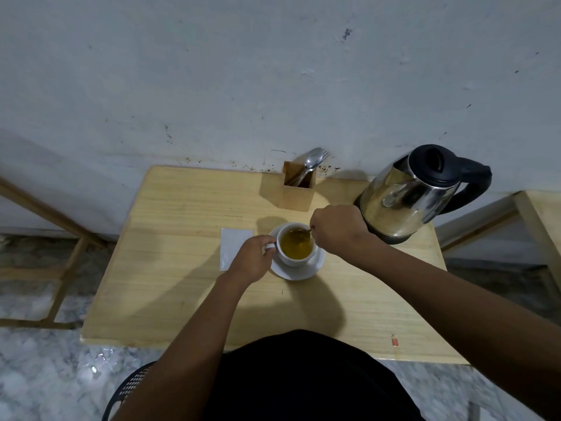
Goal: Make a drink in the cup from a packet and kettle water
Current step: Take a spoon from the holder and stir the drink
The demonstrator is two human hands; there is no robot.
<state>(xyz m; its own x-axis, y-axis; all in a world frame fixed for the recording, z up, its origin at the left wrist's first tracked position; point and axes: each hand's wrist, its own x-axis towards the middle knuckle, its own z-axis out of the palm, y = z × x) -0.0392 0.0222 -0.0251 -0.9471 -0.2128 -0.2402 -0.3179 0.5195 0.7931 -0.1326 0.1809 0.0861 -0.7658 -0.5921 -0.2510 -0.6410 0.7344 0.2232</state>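
A white cup (293,260) full of yellow-brown liquid stands on a white saucer (306,271) in the middle of the wooden table (170,281). My left hand (252,261) grips the cup's handle from the left. My right hand (338,229) is closed around a spoon (303,235) whose bowl dips into the liquid. A white packet (232,247) lies flat on the table left of the cup, partly under my left hand. The steel kettle (416,192) with a black lid and handle stands at the back right, just behind my right hand.
A wooden cutlery box (297,189) holding a spoon and a fork stands at the back, against the wall. Wooden frames stand on the marble floor at left. Another wooden table edge (543,220) shows at right. A black chair edge (130,387) is below.
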